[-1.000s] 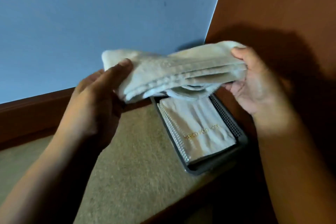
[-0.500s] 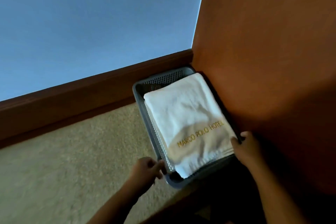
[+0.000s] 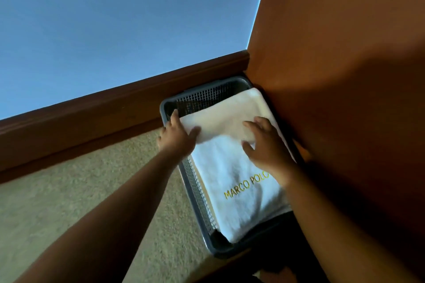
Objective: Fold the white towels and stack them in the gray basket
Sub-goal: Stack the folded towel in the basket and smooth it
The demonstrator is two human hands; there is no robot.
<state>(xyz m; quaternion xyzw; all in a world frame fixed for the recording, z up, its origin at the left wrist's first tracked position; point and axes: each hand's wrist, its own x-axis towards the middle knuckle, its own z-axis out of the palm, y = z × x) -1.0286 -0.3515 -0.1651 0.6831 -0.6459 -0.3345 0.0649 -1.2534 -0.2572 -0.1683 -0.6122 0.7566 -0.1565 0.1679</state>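
A folded white towel (image 3: 239, 200) with gold "MARCO POLO" lettering lies on top in the gray mesh basket (image 3: 197, 193), which sits on the carpet in the corner. My left hand (image 3: 178, 138) grips the towel's far left edge, thumb on top and fingers beside the basket wall. My right hand (image 3: 266, 145) rests flat on the towel's far right part, fingers spread. Any towels under the top one are hidden.
An orange-brown wooden panel (image 3: 345, 76) stands tight against the basket's right side. A dark wooden baseboard (image 3: 103, 110) under a blue wall (image 3: 115, 18) runs behind it. Beige carpet (image 3: 80, 202) spreads to the left.
One second ago both hands held a folded towel above the basket. It then lay in the basket with my hands at the near end. Now both hands are on its far end.
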